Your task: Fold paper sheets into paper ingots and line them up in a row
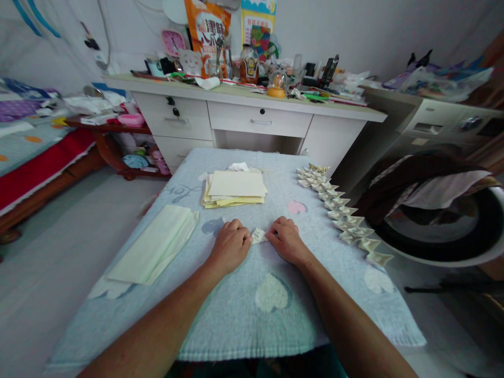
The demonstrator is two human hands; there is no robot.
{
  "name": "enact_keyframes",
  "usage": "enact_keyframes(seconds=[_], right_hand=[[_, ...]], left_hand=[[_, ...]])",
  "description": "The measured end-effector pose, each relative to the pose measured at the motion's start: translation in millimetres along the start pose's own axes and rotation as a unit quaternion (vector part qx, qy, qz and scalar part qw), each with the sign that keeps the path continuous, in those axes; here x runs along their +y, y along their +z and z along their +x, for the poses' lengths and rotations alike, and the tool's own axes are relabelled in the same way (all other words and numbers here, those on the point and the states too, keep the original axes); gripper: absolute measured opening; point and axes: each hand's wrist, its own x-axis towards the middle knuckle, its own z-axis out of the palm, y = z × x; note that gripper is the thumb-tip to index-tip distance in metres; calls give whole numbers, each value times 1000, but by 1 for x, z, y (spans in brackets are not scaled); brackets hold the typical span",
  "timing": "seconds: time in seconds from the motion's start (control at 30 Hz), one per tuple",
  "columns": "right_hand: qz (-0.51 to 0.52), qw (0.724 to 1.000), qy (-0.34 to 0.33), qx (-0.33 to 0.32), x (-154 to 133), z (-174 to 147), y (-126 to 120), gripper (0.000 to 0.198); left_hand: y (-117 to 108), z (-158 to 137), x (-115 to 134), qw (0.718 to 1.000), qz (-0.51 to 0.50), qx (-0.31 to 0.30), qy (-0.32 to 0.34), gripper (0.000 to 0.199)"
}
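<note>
Working area: a cloth-covered tabletop (pixel 299 320). The small printed paper piece (pixel 259 236) is lying near the middle of it, showing between the two hands, directly in front of the person. The left hand (pixel 232 245) is curling over the paper's left end, fingers drawn in narrow and holding it. The right hand (pixel 287 240) is pinching the right end between narrowed fingers; exact thumb placement is not showing clearly.

Surroundings: a stack of cream and yellow paper (pixel 236 185) is sitting beyond the hands; a pile of pale green sheets (pixel 155 244) is lying to the left, apart from them. Folded paper shapes (pixel 342 214) with pointed ends are standing in a slanting row along the right side, none touching the hands.

Step in hand (judged): the person is appearing to fold or crease the piece, working both ends at once. How many folds it is carrying, I cannot tell. The next move is seemingly calling for a steady pinch on each side, edges staying aligned, with light pressure along the crease.
</note>
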Motion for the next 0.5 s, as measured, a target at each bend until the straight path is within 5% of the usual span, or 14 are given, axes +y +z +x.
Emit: enact_keyframes(seconds=[0.5], right_hand=[[-46,999,16,13,-2,1,4,18]], left_hand=[[1,-2,-4,1000,12,3,-23,19]])
